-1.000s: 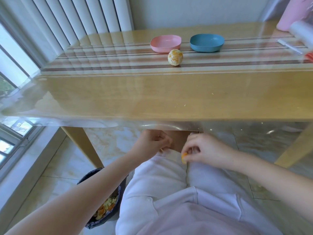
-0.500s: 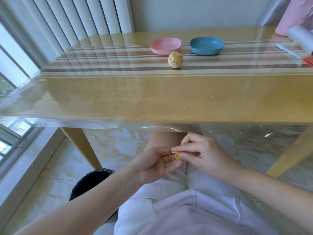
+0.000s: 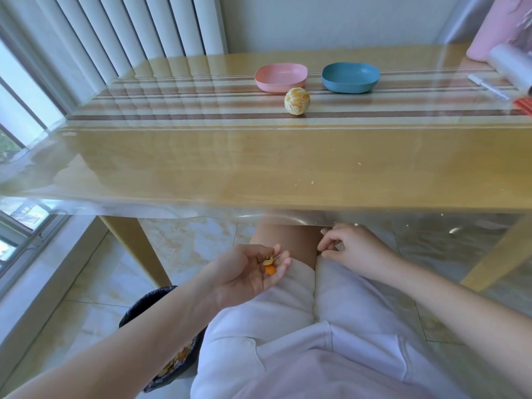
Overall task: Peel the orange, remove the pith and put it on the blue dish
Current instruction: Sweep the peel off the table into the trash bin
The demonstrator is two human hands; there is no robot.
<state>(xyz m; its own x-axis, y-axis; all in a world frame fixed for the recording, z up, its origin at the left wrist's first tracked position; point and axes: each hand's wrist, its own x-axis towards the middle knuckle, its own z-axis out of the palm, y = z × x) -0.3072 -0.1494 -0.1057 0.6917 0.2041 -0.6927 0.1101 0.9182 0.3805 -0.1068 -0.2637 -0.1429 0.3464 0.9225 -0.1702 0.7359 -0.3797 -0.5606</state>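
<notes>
Below the table [image 3: 201, 168] edge, the left hand [image 3: 247, 273] lies palm-up and relaxed, carrying peel scraps [image 3: 269, 268]; the right hand [image 3: 349, 249] curls at the lap, contents indiscernible

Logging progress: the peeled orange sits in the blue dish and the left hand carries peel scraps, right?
No. The head view shows the peeled orange on the table, outside the empty blue dish, not in it. The left hand does carry peel scraps.
</notes>
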